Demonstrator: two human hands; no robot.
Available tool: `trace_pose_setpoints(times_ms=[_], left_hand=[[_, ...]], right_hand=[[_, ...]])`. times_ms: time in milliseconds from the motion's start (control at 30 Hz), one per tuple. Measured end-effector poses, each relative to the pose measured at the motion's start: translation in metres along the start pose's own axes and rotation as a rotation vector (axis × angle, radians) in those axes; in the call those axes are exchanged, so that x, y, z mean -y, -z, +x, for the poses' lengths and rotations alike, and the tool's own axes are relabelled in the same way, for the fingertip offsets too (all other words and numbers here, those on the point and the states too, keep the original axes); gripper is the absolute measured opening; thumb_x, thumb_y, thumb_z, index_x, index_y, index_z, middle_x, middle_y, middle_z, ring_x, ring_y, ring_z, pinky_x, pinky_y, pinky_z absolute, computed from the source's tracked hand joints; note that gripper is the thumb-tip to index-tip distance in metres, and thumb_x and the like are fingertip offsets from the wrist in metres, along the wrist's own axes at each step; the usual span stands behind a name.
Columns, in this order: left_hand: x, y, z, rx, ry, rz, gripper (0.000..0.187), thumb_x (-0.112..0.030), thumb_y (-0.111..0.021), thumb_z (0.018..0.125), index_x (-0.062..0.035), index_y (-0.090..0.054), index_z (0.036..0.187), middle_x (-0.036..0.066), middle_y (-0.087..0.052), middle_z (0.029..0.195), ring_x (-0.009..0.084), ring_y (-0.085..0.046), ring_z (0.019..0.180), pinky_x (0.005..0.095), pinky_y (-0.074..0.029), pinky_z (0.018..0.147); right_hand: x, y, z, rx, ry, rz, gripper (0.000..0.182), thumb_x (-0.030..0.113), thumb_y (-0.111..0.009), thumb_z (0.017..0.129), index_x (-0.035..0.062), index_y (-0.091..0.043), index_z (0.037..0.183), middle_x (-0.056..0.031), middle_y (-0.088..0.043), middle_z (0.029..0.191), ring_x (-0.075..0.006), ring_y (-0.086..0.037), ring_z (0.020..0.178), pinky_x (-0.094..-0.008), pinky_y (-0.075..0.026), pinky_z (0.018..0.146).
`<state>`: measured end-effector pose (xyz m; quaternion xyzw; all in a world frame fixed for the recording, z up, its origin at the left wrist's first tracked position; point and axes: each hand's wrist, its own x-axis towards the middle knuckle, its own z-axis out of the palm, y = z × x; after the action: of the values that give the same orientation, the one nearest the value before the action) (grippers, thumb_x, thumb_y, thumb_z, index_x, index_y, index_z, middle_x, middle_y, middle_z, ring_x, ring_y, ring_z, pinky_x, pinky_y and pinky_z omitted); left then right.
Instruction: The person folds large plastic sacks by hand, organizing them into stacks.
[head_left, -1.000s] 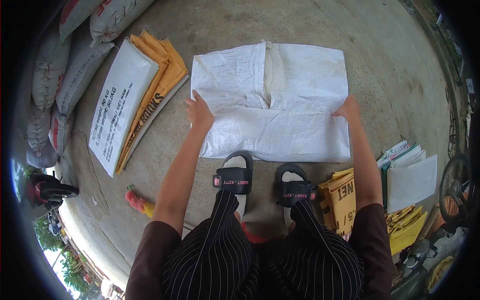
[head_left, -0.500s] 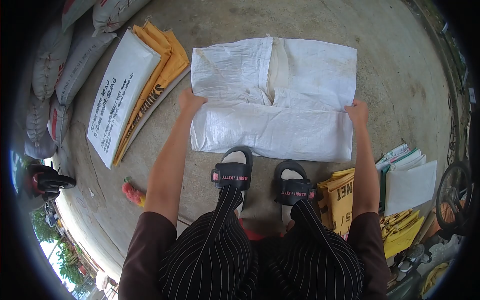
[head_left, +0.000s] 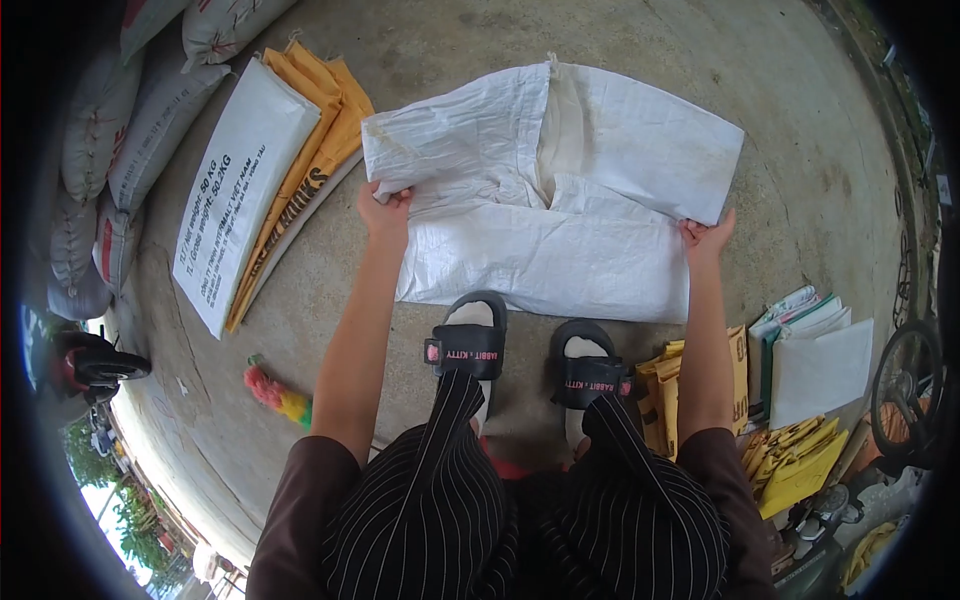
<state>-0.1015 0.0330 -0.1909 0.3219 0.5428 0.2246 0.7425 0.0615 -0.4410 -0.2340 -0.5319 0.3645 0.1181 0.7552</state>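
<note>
A white woven sack point(head_left: 545, 255) lies on the concrete floor in front of my feet, its far part folded over toward me. My left hand point(head_left: 385, 210) pinches the fold at the sack's left edge. At the right edge my right hand point(head_left: 708, 235) grips the other end of the same fold. The upper layer is lifted at both sides and bends toward me, and a gap between its two halves shows in the middle. Wrinkles gather near the centre of the sack.
To the left lies a stack of folded white and orange sacks point(head_left: 250, 190). Filled sacks point(head_left: 160, 130) are piled behind it. A colourful duster point(head_left: 275, 392) rests on the floor. By my right arm are folded yellow sacks point(head_left: 800, 460) and white sacks point(head_left: 820, 370), near a wheel point(head_left: 905, 395).
Both hands have raised the sack's side edges off the lower layer. The far layer's corners have come up and bent inward, and my right hand has shifted slightly toward me.
</note>
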Motion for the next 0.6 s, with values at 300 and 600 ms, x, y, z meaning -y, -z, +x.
trace_pose_setpoints(times_ms=[300, 600], left_hand=[[-0.034, 0.078, 0.034, 0.702, 0.000, 0.786, 0.012, -0.015, -0.068, 0.081, -0.0072, -0.060, 0.077, 0.002, -0.057, 0.075, 0.0100, -0.053, 0.076, 0.0276, -0.043, 0.069], [-0.067, 0.065, -0.007, 0.830, -0.490, 1.319, 0.031, -0.002, -0.072, 0.068, -0.0075, -0.061, 0.097, 0.004, -0.055, 0.092, 0.0151, -0.051, 0.087, 0.0282, -0.041, 0.079]], right_hand=[[0.026, 0.077, 0.012, 0.532, -0.110, -0.238, 0.033, 0.025, -0.056, 0.089, 0.0073, -0.054, 0.116, -0.0084, -0.064, 0.103, -0.0215, -0.063, 0.086, -0.0369, -0.053, 0.074], [0.057, 0.054, -0.007, 0.636, 0.000, -0.792, 0.023, -0.009, -0.065, 0.074, 0.0092, -0.050, 0.077, 0.0025, -0.053, 0.073, -0.0072, -0.050, 0.062, -0.0192, -0.040, 0.054]])
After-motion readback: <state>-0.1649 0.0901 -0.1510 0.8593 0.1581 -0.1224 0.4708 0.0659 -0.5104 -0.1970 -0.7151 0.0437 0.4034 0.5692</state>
